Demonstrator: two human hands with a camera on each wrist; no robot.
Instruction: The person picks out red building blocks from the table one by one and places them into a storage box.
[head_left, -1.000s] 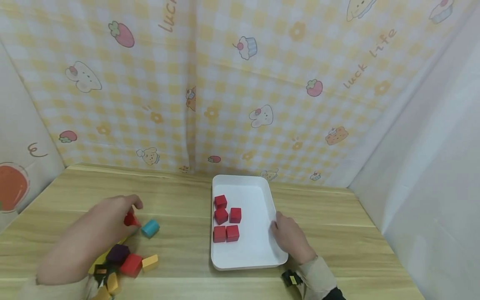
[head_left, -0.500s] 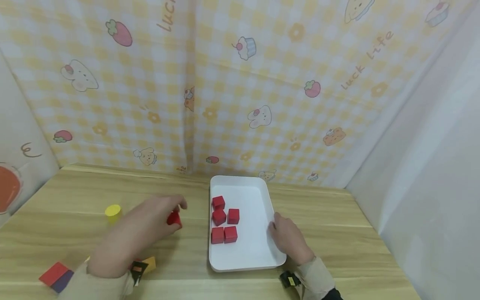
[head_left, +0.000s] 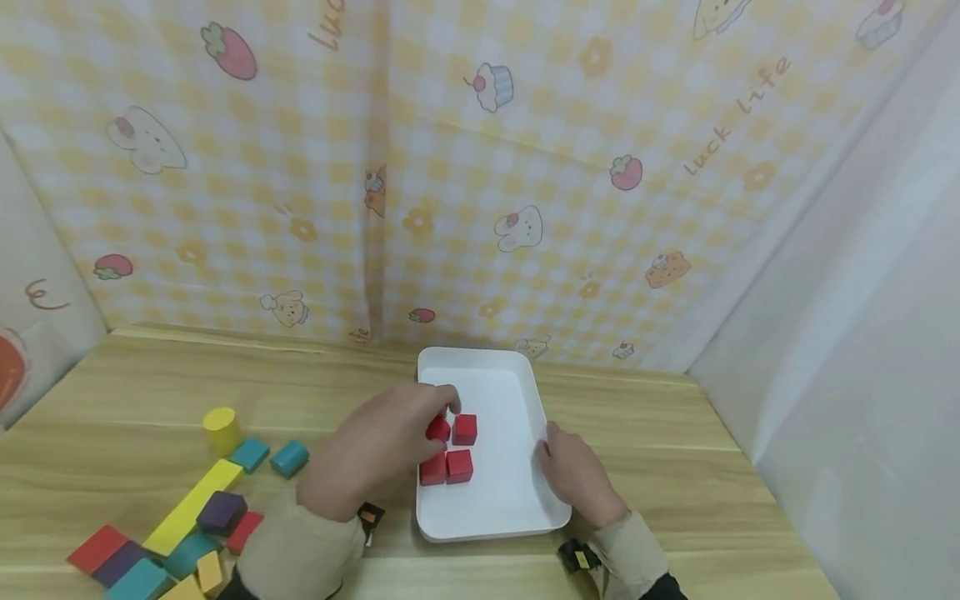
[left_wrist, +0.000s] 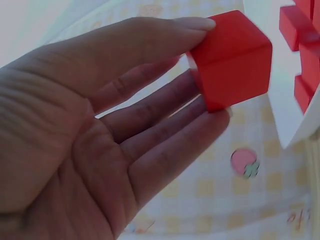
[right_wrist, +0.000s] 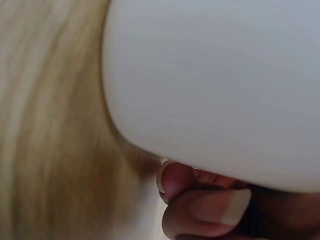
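My left hand (head_left: 382, 446) is at the left side of a white tray (head_left: 502, 496), fingertips over its left rim. It pinches a red cube (left_wrist: 235, 60) between the thumb and fingertips, as the left wrist view shows. Several other red cubes (head_left: 465, 430) lie in the left part of the tray, some partly hidden behind my left hand. At the tray's right wall, my right hand (head_left: 581, 475) grips the rim. In the right wrist view its curled fingers (right_wrist: 207, 212) are against the white tray wall, and part of that hand is out of sight.
Coloured blocks lie on the wooden table at the left: a yellow cylinder (head_left: 222, 430), a blue cylinder (head_left: 289, 458), a long yellow block (head_left: 193, 507), a purple block (head_left: 222, 512) and several others. My left sleeve (head_left: 300, 550) covers part of that area. A patterned cloth (head_left: 450, 275) hangs behind the table.
My left hand has moved right with the red cube, from among the loose blocks to the tray's left side. The right hand has stayed on the tray's rim.
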